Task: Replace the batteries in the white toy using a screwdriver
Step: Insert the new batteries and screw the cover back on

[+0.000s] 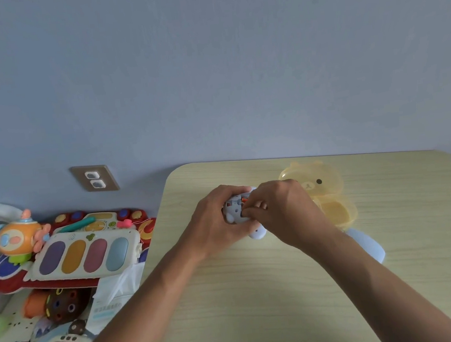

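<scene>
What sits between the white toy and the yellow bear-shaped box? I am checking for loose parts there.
In the head view, only the right hand lies between the white toy and the bear-shaped box; no loose parts show, though the hand hides part of the table.

The only print is on a white tissue pack (112, 299) lying just left of the table (261, 306): a few blue characters on its front, too small and blurred to read.
</scene>
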`<state>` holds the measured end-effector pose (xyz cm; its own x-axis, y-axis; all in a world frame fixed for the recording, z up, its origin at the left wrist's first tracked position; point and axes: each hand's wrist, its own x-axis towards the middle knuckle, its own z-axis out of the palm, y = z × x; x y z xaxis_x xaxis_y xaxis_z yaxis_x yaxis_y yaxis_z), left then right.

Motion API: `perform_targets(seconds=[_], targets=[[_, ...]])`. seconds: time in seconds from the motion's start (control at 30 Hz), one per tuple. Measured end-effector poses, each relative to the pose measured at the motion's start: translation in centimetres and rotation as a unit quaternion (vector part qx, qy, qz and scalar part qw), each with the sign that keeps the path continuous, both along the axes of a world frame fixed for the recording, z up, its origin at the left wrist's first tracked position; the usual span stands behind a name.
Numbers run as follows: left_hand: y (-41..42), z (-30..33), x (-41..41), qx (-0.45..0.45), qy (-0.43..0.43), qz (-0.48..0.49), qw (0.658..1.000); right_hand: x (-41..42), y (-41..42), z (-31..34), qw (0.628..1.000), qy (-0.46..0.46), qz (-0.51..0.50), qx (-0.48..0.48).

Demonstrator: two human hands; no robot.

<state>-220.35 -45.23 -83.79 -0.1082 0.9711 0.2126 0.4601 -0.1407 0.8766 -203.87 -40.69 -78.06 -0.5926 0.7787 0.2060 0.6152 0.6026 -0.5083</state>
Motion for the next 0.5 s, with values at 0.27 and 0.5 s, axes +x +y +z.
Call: perform_targets(seconds=[0.27, 0.5], targets=[[0.2, -0.2, -0.1, -0.008, 0.005, -0.002, 1.0, -0.4, 0.2, 0.3, 0.999, -0.043, -0.02, -0.018], [0.1, 0.1, -0.1, -0.009, -0.023, -0.009, 1.0, 1.5, 0.0, 0.0, 0.998, 0.058, 0.005, -0.034]])
